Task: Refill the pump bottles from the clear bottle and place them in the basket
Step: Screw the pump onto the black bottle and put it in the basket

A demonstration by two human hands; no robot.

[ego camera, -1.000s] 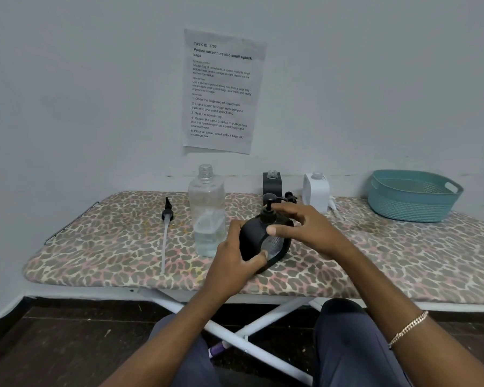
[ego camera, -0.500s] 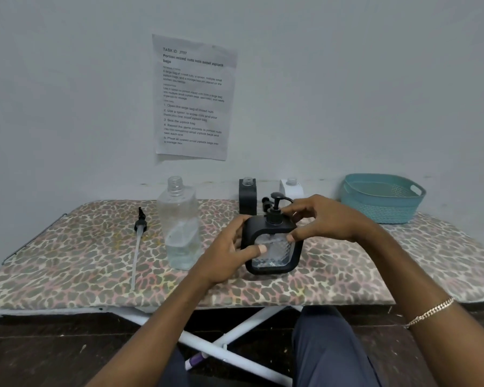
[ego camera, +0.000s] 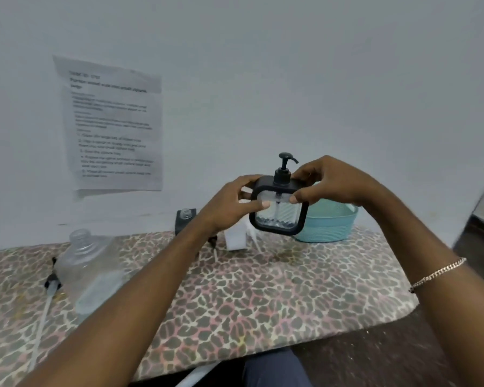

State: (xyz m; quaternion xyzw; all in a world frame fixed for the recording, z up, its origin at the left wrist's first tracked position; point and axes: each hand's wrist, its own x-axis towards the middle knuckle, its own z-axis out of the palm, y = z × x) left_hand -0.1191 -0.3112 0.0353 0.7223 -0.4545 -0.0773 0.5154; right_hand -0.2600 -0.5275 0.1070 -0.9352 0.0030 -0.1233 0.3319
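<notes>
While both hands hold it clear of the worktop [ego camera: 291, 289], the pump bottle [ego camera: 278, 216] stands upright in the air. Its black frame surrounds a ribbed clear window with a little clear liquid low inside. A black pump head [ego camera: 285, 163] is fitted on top, its spout pointing right.

The left hand [ego camera: 224, 208] grips the bottle's left side, with the thumb laid across the top of the window and the fingers curled behind. The right hand [ego camera: 330, 182] grips the upper right corner, with the thumb pressed on the front and the fingers curled over the top beside the pump collar.

From this view the bottle overlaps the left part of the teal basket [ego camera: 333, 224], which sits at the back right of the worktop near the wall. Whether the bottle is above the basket or short of it cannot be told.

At the left the clear bottle [ego camera: 87, 263] stands uncapped and blurred, its level hard to read. A loose pump [ego camera: 49, 286] lies just left of it, its white tube running toward the near edge.

Behind the left forearm a black bottle [ego camera: 185, 219] stands with an open neck. A white bottle [ego camera: 235, 238] stands just right of it, partly hidden by the wrist.

A printed sheet [ego camera: 112, 127] hangs on the wall, its text too blurred to read. A chain bracelet [ego camera: 436, 273] circles the right wrist.
</notes>
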